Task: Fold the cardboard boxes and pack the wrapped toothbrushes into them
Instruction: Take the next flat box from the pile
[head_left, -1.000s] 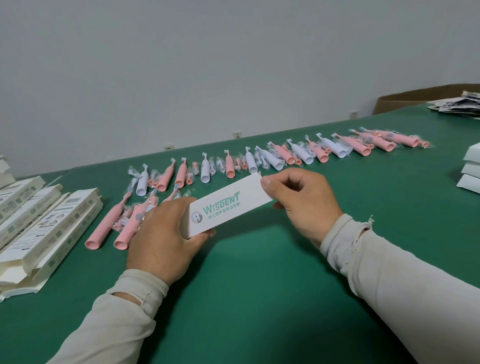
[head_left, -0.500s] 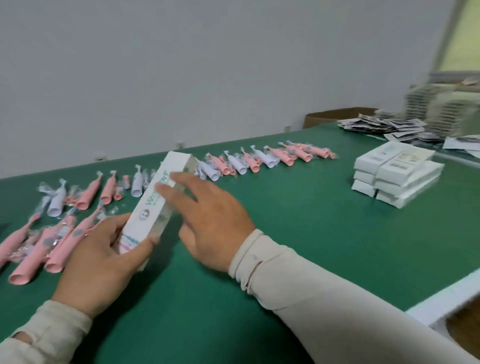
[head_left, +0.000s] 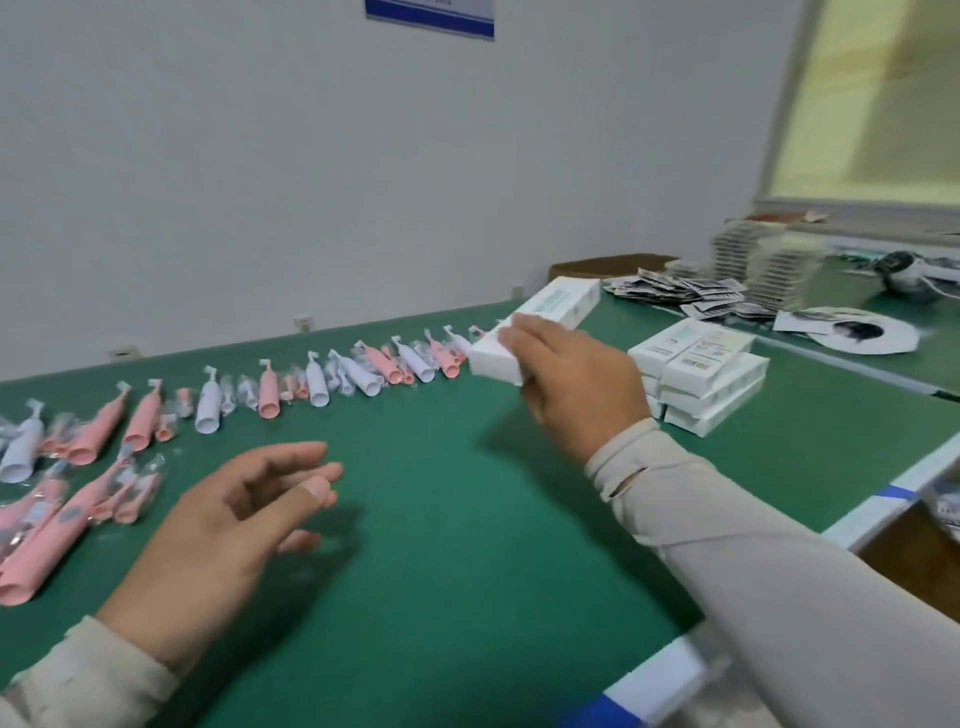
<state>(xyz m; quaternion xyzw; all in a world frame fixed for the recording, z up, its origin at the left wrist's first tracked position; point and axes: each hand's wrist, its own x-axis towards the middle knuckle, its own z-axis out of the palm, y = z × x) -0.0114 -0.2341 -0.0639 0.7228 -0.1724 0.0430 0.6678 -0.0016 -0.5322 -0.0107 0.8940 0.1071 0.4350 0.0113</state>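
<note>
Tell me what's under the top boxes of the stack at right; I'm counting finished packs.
More white boxes lie beneath the stack's top pair, on the green table. Its near end hides behind the right hand.

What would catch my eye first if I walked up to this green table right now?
Probably the right hand, gripping a white box in the air near the stack of packed white boxes on the right. Next, the long row of pink and white wrapped toothbrushes running across the green table. The left hand hangs open and empty in front of them.
</note>
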